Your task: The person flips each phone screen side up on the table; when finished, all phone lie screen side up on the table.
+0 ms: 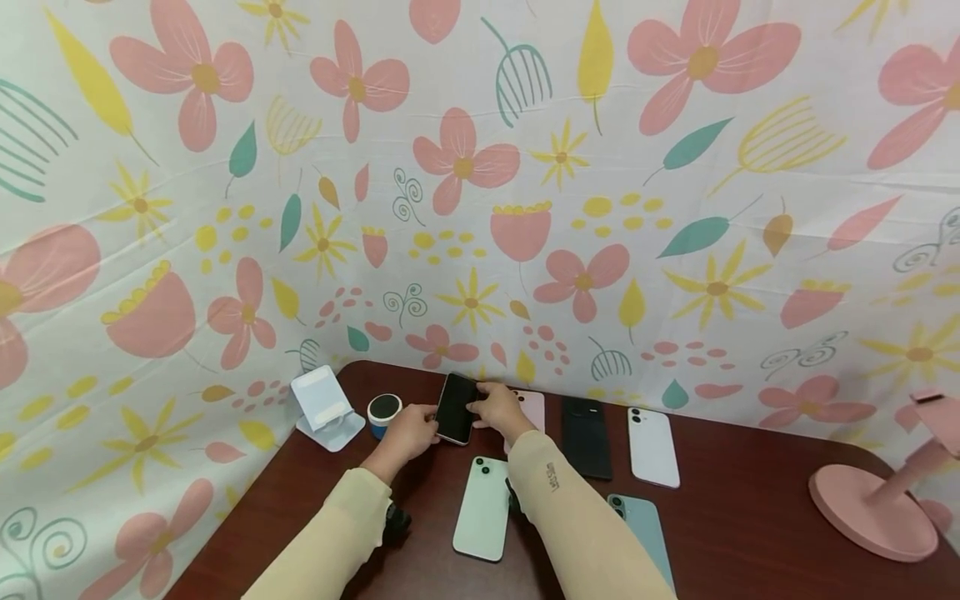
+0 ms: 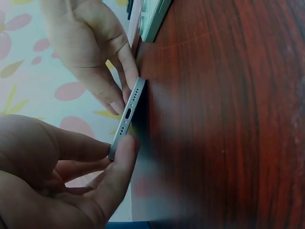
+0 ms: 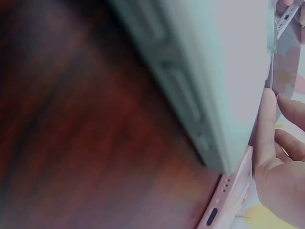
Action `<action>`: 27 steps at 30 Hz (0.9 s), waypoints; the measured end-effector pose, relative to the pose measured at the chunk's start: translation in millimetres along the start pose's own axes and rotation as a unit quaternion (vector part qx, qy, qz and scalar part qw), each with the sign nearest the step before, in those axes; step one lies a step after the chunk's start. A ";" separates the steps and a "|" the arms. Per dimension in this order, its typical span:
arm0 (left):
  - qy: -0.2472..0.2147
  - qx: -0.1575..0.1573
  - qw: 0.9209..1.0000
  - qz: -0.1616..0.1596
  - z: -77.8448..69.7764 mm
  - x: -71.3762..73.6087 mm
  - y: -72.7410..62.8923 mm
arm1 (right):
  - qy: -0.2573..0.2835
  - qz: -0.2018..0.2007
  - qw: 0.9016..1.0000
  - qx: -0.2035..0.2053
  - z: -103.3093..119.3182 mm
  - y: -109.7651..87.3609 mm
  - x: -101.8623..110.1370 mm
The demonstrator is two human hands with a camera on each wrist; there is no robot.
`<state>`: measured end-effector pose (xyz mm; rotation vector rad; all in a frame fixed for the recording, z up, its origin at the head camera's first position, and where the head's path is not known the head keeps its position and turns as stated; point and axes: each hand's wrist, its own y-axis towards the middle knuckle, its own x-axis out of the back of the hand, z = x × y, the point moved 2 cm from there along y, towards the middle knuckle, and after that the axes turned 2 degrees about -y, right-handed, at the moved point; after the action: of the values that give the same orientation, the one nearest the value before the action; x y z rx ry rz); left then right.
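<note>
A phone with a black screen facing up point(image 1: 455, 407) is between both hands near the back edge of the table. My left hand point(image 1: 411, 432) pinches its lower left corner, thumb and finger on either face in the left wrist view. My right hand point(image 1: 501, 410) holds the opposite long edge, its thumb over the screen. The phone's silver bottom edge point(image 2: 128, 113), with port and speaker holes, appears slanted in the left wrist view. A pale green phone point(image 1: 482, 510) lies face down under the right forearm's side. A pink phone point(image 1: 533, 407) is partly hidden behind the right hand.
Left of the hands stand a round blue-and-white item with a dark top point(image 1: 386, 408) and a white folding stand point(image 1: 328, 410). To the right lie a black phone point(image 1: 586, 437), a white phone point(image 1: 653, 447) and a light blue phone point(image 1: 647, 529). A pink stand point(image 1: 873, 512) occupies the far right.
</note>
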<state>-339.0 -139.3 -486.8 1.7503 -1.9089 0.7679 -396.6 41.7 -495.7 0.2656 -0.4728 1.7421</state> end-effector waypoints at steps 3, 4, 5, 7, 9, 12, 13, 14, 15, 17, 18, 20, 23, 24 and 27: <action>0.038 0.000 0.999 -0.003 -1.9 -0.4 0.3 | -0.005 -0.003 1.000 -0.001 1.5 -1.6 -0.8; 0.050 -0.001 0.999 -0.003 -2.7 -0.6 0.2 | -0.008 -0.004 1.000 0.000 1.9 -2.2 -0.9; 0.062 -0.002 0.998 -0.005 -3.4 -0.6 -0.1 | -0.010 -0.004 1.000 -0.001 2.1 -2.5 -1.0; 0.084 -0.003 0.996 -0.010 -4.8 -1.1 -0.5 | -0.018 -0.004 1.000 0.001 2.7 -3.2 -1.2; 0.107 -0.007 0.994 -0.016 -6.8 -1.5 -1.0 | -0.023 -0.004 1.000 0.000 3.0 -3.4 -1.3; 0.126 -0.013 0.992 -0.027 -10.8 -2.1 -1.6 | -0.025 -0.005 1.000 0.000 3.5 -3.7 -1.1; 0.127 -0.012 0.991 -0.030 -12.0 -2.3 -1.9 | -0.024 -0.007 1.000 -0.001 3.6 -3.7 -1.0; 0.125 -0.011 0.992 -0.031 -12.8 -2.8 -2.1 | -0.023 -0.007 1.000 -0.002 3.4 -3.6 -1.0; 0.123 -0.009 0.992 -0.033 -13.4 -3.2 -2.4 | -0.024 -0.007 1.000 -0.001 3.1 -3.8 -1.1; 0.117 -0.002 0.993 -0.036 -13.3 -4.5 -2.4 | -0.027 -0.006 1.000 -0.003 2.0 -3.4 -1.7; 0.114 0.001 0.993 -0.036 -12.9 -5.4 -2.3 | -0.028 -0.004 1.000 -0.003 1.4 -3.2 -2.1; 0.113 0.001 0.993 -0.037 -11.6 -6.5 -1.1 | -0.031 -0.005 0.999 -0.005 0.5 -2.1 -3.1; 0.121 -0.008 0.992 -0.040 -9.1 -7.2 1.3 | -0.037 -0.007 0.999 -0.009 0.7 -0.3 -4.4; 0.122 -0.011 0.992 -0.040 -8.1 -7.4 2.2 | -0.041 -0.008 0.999 -0.010 1.1 0.1 -4.7; 0.126 -0.019 0.991 -0.040 -4.9 -7.6 3.9 | -0.044 -0.008 0.999 -0.019 2.8 0.6 -5.4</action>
<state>-342.3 -130.2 -488.4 1.6123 -1.6671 0.8724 -396.3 35.6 -495.6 0.3200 -0.5657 1.7097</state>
